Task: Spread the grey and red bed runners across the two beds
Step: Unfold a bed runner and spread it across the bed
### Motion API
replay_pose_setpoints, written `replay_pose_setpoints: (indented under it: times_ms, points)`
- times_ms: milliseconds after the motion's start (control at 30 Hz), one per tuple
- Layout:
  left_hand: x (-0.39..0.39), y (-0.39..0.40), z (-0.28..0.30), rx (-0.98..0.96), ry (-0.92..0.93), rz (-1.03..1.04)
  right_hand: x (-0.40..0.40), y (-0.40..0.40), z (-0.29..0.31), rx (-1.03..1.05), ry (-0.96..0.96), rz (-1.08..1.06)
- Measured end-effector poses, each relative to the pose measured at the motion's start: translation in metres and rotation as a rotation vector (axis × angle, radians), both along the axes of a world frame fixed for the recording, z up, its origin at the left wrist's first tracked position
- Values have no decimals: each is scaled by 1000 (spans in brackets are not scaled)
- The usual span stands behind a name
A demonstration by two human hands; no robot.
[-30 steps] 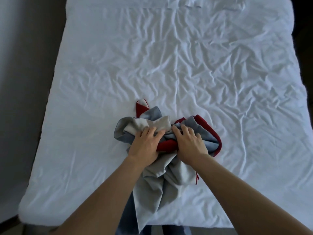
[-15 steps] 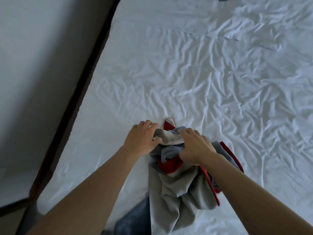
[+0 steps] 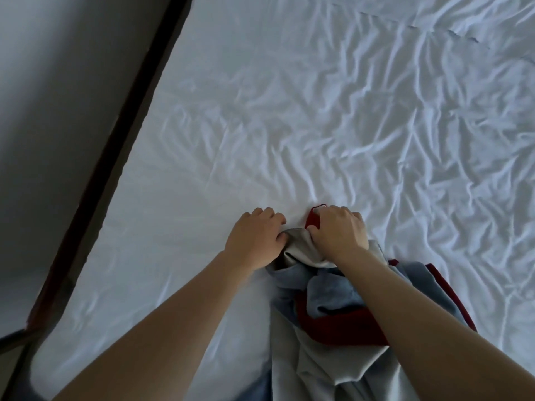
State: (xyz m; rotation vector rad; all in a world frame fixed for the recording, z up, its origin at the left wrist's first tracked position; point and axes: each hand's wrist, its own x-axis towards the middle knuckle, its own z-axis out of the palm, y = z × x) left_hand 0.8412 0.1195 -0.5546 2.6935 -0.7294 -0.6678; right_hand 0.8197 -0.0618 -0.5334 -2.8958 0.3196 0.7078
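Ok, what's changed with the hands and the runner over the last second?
The left hand shifted left to the runner's grey edge and grips it; the right hand moved up onto the red corner. The runner stays bunched on the white bed.

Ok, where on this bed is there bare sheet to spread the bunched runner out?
Bare sheet lies beyond both hands and leftward to the dark bed edge. Crowded: the runner bunched under the left hand and right hand.

My bed's sheet (image 3: pixel 289 111) is matt white cloth, heavily creased. The bunched bed runner (image 3: pixel 327 351) is smooth, soft-looking grey and red fabric, without shine.
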Motion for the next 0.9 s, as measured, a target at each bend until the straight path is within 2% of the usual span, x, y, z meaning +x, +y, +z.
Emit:
replay_pose_setpoints:
  times_ms: [167, 233, 300, 367, 467, 533, 667, 800, 900]
  points:
    - [6, -2, 2, -56, 71, 115, 5, 13, 10, 65, -88, 42]
    - [11, -2, 5, -153, 272, 294, 4, 18, 17, 106, -138, 92]
    - [19, -3, 9, -382, 552, 564, 4, 18, 24, 161, -174, 124]
    - [27, -4, 15, -523, 663, 707, 5, 19, 32, 232, -201, 145]
    - [33, -4, 22, -525, 735, 617, 9, 19, 44, 378, -273, 109]
    - [33, -5, 24, -504, 773, 555, 14, 18, 49, 390, -301, 76]
    - [32, -8, 28, -604, 834, 616, 19, 11, 49, 423, -234, 9]
    - [31, -12, 29, -759, 971, 643, 15, 12, 54, 507, -205, -8]
    - [32, -12, 31, -749, 984, 599, 17, 10, 55, 493, -235, -29]
